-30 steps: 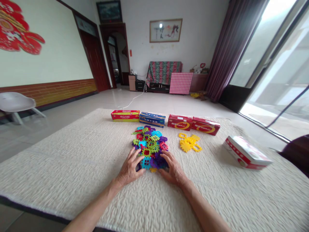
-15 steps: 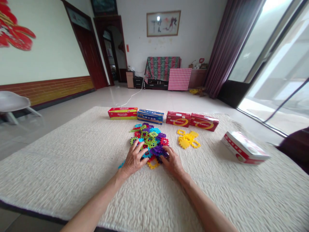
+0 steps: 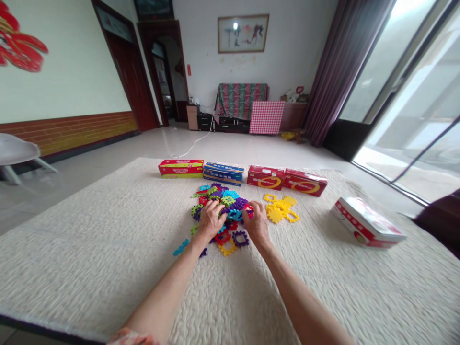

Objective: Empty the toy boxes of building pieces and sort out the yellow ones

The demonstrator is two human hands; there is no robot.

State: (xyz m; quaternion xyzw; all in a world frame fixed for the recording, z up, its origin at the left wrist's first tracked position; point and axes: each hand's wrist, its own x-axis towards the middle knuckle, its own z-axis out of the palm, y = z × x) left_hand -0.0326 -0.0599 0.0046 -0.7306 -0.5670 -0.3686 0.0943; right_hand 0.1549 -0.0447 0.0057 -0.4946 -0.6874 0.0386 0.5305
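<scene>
A heap of colourful plastic interlocking tiles (image 3: 223,199) lies on a cream textured mat (image 3: 108,249). My left hand (image 3: 210,221) rests on the heap's near left side, fingers spread over the pieces. On the near right side my right hand (image 3: 256,223) lies flat with its fingers apart. Loose tiles lie just below the hands: a purple one (image 3: 240,237), a yellow one (image 3: 227,248) and a blue one (image 3: 180,247) off to the left. A separate small group of yellow tiles (image 3: 281,210) sits to the right of the heap.
Beyond the heap stand a red-and-yellow box (image 3: 181,168), a blue box (image 3: 223,173) and two red boxes (image 3: 286,179) in a row. Another red-and-white box (image 3: 366,223) lies tilted at the right. A white chair (image 3: 16,153) is far left, a glass door at the right.
Both hands have slid forward from the heap's near edge onto it. Several tiles now lie spread out behind the hands, a blue one at the left.
</scene>
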